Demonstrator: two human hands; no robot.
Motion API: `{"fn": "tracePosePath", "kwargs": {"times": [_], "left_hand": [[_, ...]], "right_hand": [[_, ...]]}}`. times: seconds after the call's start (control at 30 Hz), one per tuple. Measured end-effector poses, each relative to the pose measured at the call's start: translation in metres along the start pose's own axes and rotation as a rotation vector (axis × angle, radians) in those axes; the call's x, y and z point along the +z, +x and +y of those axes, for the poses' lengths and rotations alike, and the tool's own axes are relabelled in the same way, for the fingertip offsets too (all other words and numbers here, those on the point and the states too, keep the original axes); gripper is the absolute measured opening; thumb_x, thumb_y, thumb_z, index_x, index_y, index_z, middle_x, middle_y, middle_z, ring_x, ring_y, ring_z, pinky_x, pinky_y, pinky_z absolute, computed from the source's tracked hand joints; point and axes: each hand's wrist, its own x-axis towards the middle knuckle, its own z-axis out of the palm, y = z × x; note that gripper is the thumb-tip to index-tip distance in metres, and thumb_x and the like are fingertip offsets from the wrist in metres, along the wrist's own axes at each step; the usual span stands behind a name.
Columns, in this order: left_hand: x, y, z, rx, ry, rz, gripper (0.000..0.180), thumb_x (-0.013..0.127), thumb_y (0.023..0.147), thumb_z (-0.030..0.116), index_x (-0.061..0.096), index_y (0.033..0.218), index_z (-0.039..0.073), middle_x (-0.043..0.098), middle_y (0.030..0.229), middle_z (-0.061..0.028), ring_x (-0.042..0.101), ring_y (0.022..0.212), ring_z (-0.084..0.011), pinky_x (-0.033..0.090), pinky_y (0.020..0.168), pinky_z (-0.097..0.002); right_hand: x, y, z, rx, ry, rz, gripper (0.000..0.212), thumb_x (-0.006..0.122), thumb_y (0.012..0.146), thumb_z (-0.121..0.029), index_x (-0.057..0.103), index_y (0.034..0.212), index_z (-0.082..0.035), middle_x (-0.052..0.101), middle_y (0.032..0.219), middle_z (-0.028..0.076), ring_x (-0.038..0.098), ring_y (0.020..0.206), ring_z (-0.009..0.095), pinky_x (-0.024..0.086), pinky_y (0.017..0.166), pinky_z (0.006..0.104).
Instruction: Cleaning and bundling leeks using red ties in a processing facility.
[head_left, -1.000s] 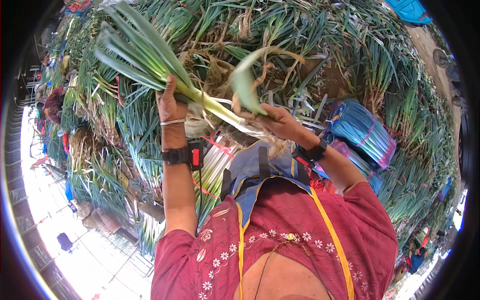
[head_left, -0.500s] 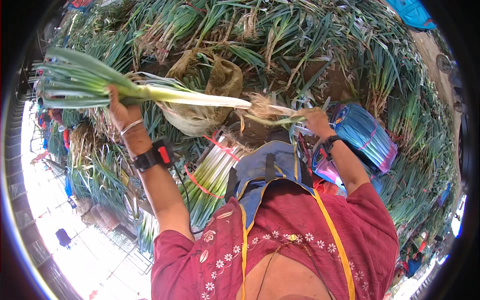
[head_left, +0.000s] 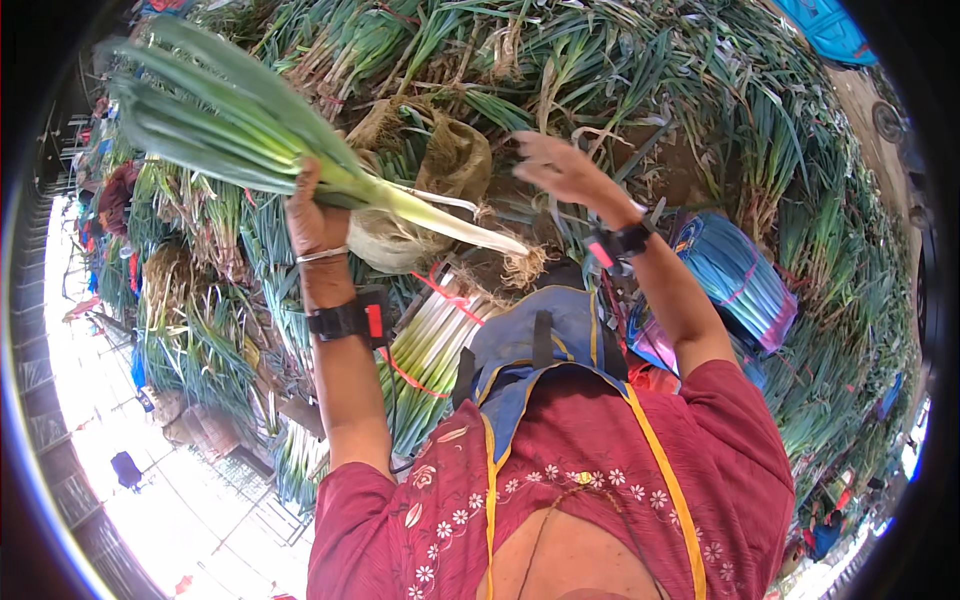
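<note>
My left hand (head_left: 318, 222) is closed around the green onion stalks (head_left: 425, 212), just where the leaves fan out. Their broad green tops spread to the upper left, and the white ends with stringy roots point right, above my lap. To the right of those roots, my right hand (head_left: 572, 172) is raised with its fingers stretched out and nothing in it. Behind the held stalks stands a tan woven sack (head_left: 462, 165) with greens inside. A bundle of green onions (head_left: 425, 335) with pink ties lies below, beside my blue apron (head_left: 520, 325).
Heaps of green onions (head_left: 640, 60) spread across the far side and down the right. A bundle in blue and pink wrapping (head_left: 738, 275) lies beyond my right forearm. Several loose bunches (head_left: 195, 335) lie at the left, and a blue plastic thing (head_left: 825, 28) sits at the far right.
My right hand has let go of the dry outer strip near the roots and moved up and left, opening. My left hand has swung the onions so the roots point lower.
</note>
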Motion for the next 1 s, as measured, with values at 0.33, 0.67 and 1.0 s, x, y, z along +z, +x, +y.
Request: {"fn": "tracePosePath", "kwargs": {"times": [0.33,0.67,1.0], "left_hand": [[0.032,-0.024,-0.041,-0.21,-0.074,-0.268,0.069,0.071,0.082,0.02,0.038,0.139,0.0,0.051,0.135,-0.0169,0.047,0.129,-0.0301,0.041,0.105,-0.0413],[0.04,-0.024,-0.05,-0.341,-0.205,-0.222,0.054,0.067,0.086,0.013,0.045,0.134,0.002,0.058,0.123,-0.0154,0.055,0.119,-0.032,0.05,0.092,-0.0451],[0.055,-0.037,-0.076,-0.344,-0.188,-0.143,0.042,0.066,0.089,0.016,0.05,0.126,0.003,0.057,0.118,-0.0075,0.053,0.113,-0.024,0.04,0.1,-0.0412]], "right_hand": [[0.05,0.027,-0.042,-0.343,0.067,-0.188,0.016,0.065,0.088,-0.011,0.068,0.102,-0.004,0.067,0.087,0.003,0.06,0.079,0.011,0.05,0.072,0.0288],[0.034,-0.007,-0.03,-0.268,-0.684,0.549,0.047,0.073,0.076,-0.018,0.058,0.12,-0.011,0.054,0.123,0.017,0.056,0.111,0.035,0.049,0.088,0.0401],[0.097,-0.021,-0.048,-0.289,-0.249,0.416,0.056,0.07,0.077,-0.007,0.043,0.125,-0.007,0.055,0.113,0.018,0.058,0.099,0.039,0.051,0.082,0.0404]]}}
